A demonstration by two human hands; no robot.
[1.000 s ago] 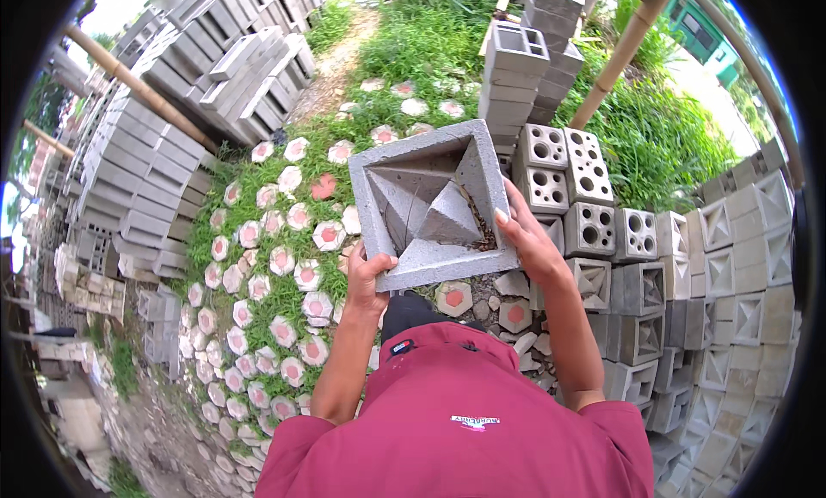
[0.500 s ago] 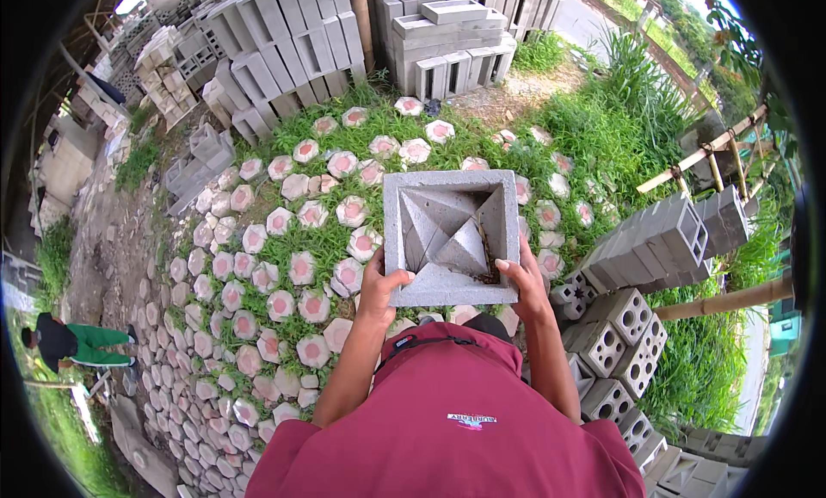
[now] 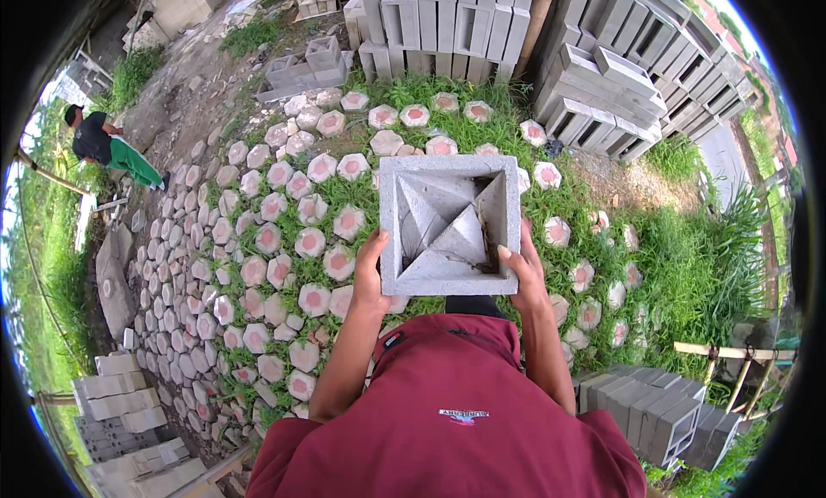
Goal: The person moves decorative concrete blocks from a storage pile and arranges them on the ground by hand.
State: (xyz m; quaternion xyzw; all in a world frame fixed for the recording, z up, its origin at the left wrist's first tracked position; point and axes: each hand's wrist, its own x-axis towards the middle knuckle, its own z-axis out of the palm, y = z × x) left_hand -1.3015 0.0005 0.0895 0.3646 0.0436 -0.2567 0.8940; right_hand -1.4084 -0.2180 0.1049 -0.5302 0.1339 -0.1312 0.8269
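Note:
A square grey concrete block (image 3: 447, 283) is held up in front of my body, its recessed face turned up toward me. Inside its raised rim are slanting, pyramid-like facets, with some dry twigs or dirt lying along the right inner side. My left hand (image 3: 370, 270) grips the block's lower left edge, fingers curled around its side. On the opposite edge, my right hand (image 3: 523, 270) holds on with the thumb over the rim; its other fingers are mostly hidden behind the block. Below it lies ground of hexagonal pavers (image 3: 311, 298) with pinkish centres and grass between them.
Tall stacks of grey hollow blocks (image 3: 456, 24) stand ahead, and another pile (image 3: 602, 93) is ahead right. More blocks (image 3: 645, 412) lie near right beside a bamboo rail (image 3: 731, 353). Blocks (image 3: 129, 403) are stacked near left. A person (image 3: 107, 145) in green trousers stands far left.
My view and body have turned to the left, so the surroundings have swung rightward. The block stays in both hands, about level with before.

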